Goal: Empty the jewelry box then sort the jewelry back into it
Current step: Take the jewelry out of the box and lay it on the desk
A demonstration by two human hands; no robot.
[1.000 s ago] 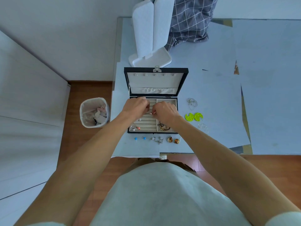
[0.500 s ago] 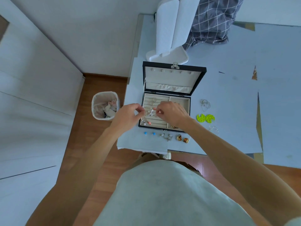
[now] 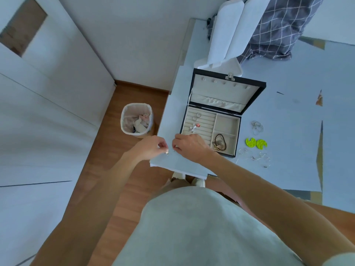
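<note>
The black jewelry box (image 3: pixel 251 96) stands open on the table, its lid propped up. Silver rings (image 3: pixel 197 116) and a small pink piece (image 3: pixel 195 126) sit in its ring rolls, and a dark cord with gold pieces (image 3: pixel 220 143) lies in the lower right compartment. My left hand (image 3: pixel 151 147) pinches a small silver earring (image 3: pixel 167 153) over the table's front left corner. My right hand (image 3: pixel 189 147) is close beside it, fingertips pinched on something tiny that I cannot make out. Two neon green earrings (image 3: pixel 256 143) and silver hoops (image 3: pixel 257 127) lie right of the box.
A white display stand (image 3: pixel 230 33) rises behind the box, with checked grey cloth (image 3: pixel 278 27) beside it. A lined waste bin (image 3: pixel 136 121) stands on the wood floor left of the table. More thin silver hoops (image 3: pixel 263 158) lie near the front edge.
Both hands have come out of the box's ring rolls and drawn back to the table's front left corner with a small earring. The head has turned left.
</note>
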